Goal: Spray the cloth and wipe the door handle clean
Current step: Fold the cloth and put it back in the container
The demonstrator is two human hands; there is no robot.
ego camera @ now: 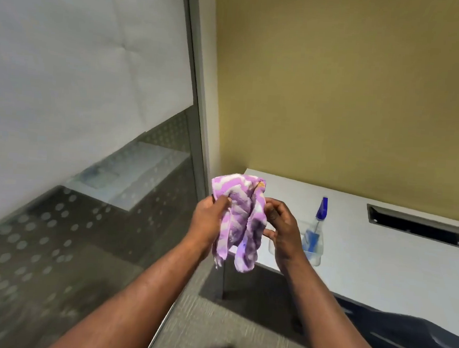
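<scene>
A purple and white patterned cloth (pixel 240 223) hangs crumpled between both hands at the centre of the head view. My left hand (pixel 210 218) pinches its upper left part. My right hand (pixel 282 232) grips its right side with curled fingers. A clear spray bottle (pixel 313 234) with a blue nozzle and blue label stands on the white table (pixel 393 261) just right of my right hand, untouched. No door handle is in view.
A glass partition (pixel 69 162) with frosted film and a dot pattern fills the left, edged by a grey metal frame (pixel 198 103). A yellow wall rises behind the table. A black cable slot (pixel 417 227) is cut into the tabletop. Grey carpet lies below.
</scene>
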